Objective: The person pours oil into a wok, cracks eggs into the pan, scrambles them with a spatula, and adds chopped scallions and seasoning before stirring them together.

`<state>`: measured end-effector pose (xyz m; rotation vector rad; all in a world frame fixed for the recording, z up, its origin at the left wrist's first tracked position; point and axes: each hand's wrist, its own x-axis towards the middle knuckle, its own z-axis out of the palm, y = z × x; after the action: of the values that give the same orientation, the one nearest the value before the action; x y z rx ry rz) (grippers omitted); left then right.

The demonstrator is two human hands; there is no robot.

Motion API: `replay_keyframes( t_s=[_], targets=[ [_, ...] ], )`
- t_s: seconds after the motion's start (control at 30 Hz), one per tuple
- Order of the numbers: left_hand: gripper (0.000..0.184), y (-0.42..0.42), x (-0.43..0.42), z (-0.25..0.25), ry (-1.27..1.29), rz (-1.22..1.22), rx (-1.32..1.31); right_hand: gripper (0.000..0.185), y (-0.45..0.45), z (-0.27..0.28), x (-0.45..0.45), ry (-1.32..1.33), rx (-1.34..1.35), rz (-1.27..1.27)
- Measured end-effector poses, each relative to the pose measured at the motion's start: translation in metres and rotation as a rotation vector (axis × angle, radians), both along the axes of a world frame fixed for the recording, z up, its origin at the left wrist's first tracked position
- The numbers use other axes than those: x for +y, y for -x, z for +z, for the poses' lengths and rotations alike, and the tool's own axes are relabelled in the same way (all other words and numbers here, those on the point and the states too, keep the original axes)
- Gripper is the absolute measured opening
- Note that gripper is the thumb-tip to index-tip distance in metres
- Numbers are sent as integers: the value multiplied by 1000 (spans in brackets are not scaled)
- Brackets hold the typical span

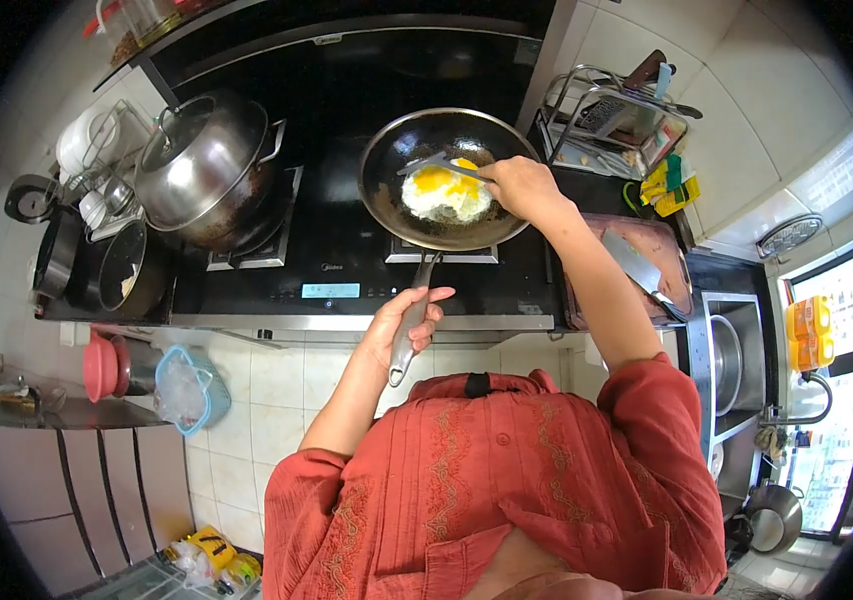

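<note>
Resting on the hob (336,268), the pan (384,190) is being gripped by its handle (404,345) in the left fingers (430,311); a spatula (430,161) is being held at the egg (438,197) inside by the right fingers (500,173).

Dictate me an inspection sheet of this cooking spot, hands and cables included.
Surface: black stove, display lit
Job's things: frying pan over the right burner; egg inside; spatula at the egg
Clutter: lidded wok over the left burner; wide blade on a board at right
Hands: left hand grips the handle; right hand holds the spatula
Cables: nothing seen
Surroundings: sink at right; blue basket on the floor at left
</note>
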<state>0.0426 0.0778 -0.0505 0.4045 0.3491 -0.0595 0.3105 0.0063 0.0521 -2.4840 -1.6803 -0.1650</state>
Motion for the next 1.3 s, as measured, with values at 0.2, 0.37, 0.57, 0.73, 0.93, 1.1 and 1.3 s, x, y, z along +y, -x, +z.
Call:
replay_keyframes(
  t_s=[0.2,0.37,0.57,0.73,0.93,1.1,1.3],
  targets=[
    [50,0,0,-1,0,5,-2,22,8,9,-13,168,-84,61],
    [49,-1,1,3,1,4,7,21,14,29,-34,2,-44,46],
    [48,-1,-5,4,-7,14,18,13,58,45,-91,24,14,45],
    [50,-5,-9,1,8,23,26,9,76,16,-54,-58,30,149],
    [49,-4,-10,3,-3,24,19,13,89,13,-36,76,68,49],
    [47,-3,-6,-1,-13,11,11,15,76,-12,-8,19,47,-33],
    [46,-1,-5,-1,-18,9,24,17,53,-20,-6,90,7,-131]
  ],
)
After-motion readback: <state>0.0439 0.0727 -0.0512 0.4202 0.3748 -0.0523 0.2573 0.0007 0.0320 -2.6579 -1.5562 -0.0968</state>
